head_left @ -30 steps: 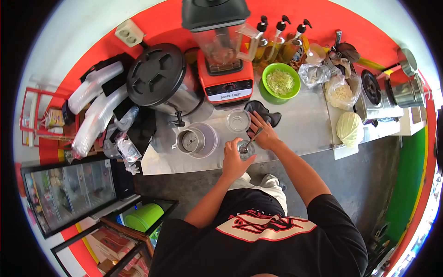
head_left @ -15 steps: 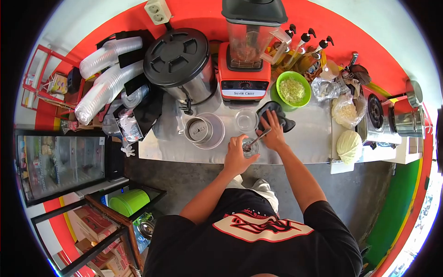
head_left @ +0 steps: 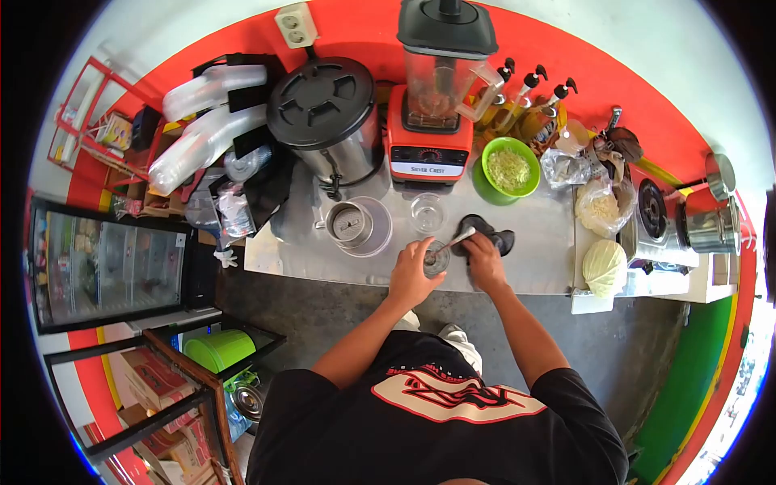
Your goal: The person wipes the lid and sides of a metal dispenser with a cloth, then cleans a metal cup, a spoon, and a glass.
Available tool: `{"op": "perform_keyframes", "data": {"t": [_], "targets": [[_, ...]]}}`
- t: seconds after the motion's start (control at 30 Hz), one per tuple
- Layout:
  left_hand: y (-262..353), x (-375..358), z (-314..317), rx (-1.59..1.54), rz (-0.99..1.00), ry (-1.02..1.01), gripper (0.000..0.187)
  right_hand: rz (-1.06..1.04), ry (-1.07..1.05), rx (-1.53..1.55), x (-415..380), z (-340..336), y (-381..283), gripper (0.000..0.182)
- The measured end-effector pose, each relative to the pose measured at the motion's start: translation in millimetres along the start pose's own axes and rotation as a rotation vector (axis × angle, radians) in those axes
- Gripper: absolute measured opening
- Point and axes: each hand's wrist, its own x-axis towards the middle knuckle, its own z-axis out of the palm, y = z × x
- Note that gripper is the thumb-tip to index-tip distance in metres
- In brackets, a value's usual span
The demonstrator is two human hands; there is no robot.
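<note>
My left hand [head_left: 414, 273] is wrapped round a small glass [head_left: 437, 259] near the counter's front edge. A spoon [head_left: 462, 236] stands tilted in the glass, its handle leaning right. Just to the right, my right hand [head_left: 486, 262] presses with bent fingers on a bunched black cloth [head_left: 499, 241], closed on its near part. A clear round container [head_left: 427, 212] sits behind the glass. Left of it, a metal cup with a perforated top [head_left: 349, 224] stands on a round clear lid or plate [head_left: 378, 234].
Behind stand a red blender [head_left: 428, 149], a large steel pot with black lid [head_left: 321, 105], a green bowl of shredded cabbage [head_left: 508, 168] and pump bottles [head_left: 537, 121]. A cabbage [head_left: 605, 267] lies right, near a stove [head_left: 659, 218]. Stacked plastic cups [head_left: 202, 141] are at left.
My right hand has drawn nearer to me, its fingers now bent, and the black cloth has shifted and changed shape. My left hand keeps the glass. The view has shifted slightly.
</note>
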Motion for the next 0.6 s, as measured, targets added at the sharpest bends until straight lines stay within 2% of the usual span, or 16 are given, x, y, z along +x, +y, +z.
{"op": "perform_keyframes", "data": {"t": [0.1, 0.13, 0.2, 0.3, 0.37, 0.47, 0.6], "targets": [[2, 0, -8, -0.003, 0.016, -0.016, 0.084, 0.199, 0.073, 0.031, 10, -16, 2, 0.034], [3, -2, -11, 0.003, 0.014, -0.025, 0.084, 0.177, 0.073, 0.030, 14, -18, 1, 0.034], [3, -2, -16, 0.003, 0.008, -0.015, 0.083, 0.332, 0.094, 0.177, 24, -26, -3, 0.033], [3, -1, -30, -0.026, 0.039, 0.050, 0.083, 0.351, 0.013, 0.225, 30, -34, -20, 0.033], [5, -5, -46, -0.059, 0.077, 0.004, 0.081, 0.339, -0.027, 0.226, 32, -30, -32, 0.032], [3, -16, -65, -0.085, 0.064, -0.018, 0.080, 0.368, -0.245, 0.250, 34, -24, -56, 0.032], [2, -38, -100, -0.070, 0.025, -0.007, 0.080, 0.178, -0.358, 0.366, 38, -9, -97, 0.030]]}}
